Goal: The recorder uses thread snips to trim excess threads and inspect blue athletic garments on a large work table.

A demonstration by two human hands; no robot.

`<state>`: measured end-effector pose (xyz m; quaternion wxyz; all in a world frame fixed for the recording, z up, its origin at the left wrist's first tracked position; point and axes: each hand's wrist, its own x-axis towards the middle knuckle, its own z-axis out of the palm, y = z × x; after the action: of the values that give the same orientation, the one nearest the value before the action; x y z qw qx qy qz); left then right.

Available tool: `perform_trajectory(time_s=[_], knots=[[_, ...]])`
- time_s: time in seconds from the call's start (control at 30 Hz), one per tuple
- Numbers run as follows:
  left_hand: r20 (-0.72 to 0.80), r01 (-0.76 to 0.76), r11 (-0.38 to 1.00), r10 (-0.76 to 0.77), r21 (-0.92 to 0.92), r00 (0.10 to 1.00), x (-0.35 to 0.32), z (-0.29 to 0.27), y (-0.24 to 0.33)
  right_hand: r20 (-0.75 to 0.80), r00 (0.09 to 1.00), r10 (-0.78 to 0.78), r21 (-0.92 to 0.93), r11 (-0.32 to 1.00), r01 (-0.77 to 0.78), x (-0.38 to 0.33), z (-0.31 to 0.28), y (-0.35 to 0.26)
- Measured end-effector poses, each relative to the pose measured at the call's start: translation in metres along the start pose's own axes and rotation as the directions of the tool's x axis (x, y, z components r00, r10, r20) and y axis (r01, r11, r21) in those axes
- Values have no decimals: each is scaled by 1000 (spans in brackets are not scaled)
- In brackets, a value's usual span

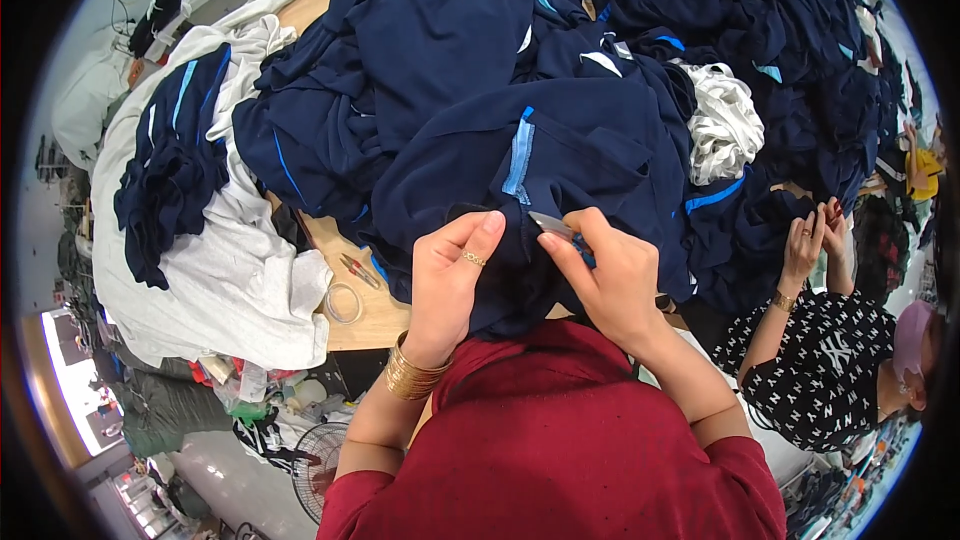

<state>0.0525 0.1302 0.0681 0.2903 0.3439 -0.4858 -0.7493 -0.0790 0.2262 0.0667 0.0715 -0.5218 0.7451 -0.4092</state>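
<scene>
Cloth in navy (455, 165) is pinched by the left hand (447, 275), a silver-bladed tool (549, 225) grasped by the right hand (617, 280); work beside the light-blue fabric strip (519, 162) seems unfinished.

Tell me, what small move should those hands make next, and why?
Probably a careful snip: the right hand holds what looks like small snips, tip close to the navy fabric just below the light-blue strip, while the left hand grips that fabric.
</scene>
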Motion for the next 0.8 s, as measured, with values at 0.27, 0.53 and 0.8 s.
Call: perform_trajectory(time_s=[0.27, 0.53, 0.8], knots=[[365, -269, 821, 80, 504, 928, 0, -14, 3, -15, 953, 302, 243, 926, -290, 13, -25, 21], [270, 92, 849, -265, 520, 925, -31, -90, -20, 11, 924, 382, 36, 924, -382, 18, -64, 93], [-95, 391, 920, -392, -28, 915, -46, -131, -82, 210, 968, 139, 147, 974, -172, 72, 18, 113]])
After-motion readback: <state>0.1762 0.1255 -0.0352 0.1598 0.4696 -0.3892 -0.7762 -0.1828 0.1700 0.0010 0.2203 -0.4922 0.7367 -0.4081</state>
